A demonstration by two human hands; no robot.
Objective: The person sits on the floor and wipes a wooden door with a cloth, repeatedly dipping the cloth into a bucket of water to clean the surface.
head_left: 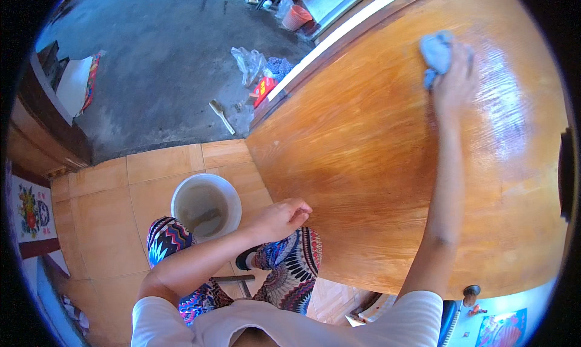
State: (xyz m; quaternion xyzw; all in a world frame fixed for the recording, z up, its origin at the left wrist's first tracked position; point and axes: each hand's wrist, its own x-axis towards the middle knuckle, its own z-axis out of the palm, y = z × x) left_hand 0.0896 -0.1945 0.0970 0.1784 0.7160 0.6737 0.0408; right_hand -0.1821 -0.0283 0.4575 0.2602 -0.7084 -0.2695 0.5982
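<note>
In the upper right of the frame, the right hand (455, 84) is clamped on a blue cloth (437, 52) and presses it against the broad face of a wooden door (363, 159). The cloth lies at the fingertips, bunched mostly to the left of the hand, with its upper part spreading past the fingers and a small loose end hanging toward the lower left. The fingers cover its right edge. A bright, streaky sheen on the wood lies just right of the hand, and the right forearm runs down the frame over the door's face.

The left hand (283, 219) is near the centre of the frame, well apart from the cloth, its fingers curled loosely together above the knee of the patterned trousers (292, 268). Just left of it, in the lower left of centre, a white bucket (176, 203) of cloudy water (206, 211) stands on orange floor tiles (109, 238); a dark shape shows in the water, too unclear to name.

Above the bucket, a pale-handled brush (222, 117) lies on the dark floor (163, 62). Near the door's left edge sit a clear plastic bag (249, 64) and a red packet (264, 91). A round knob (471, 294) shows at lower right.
</note>
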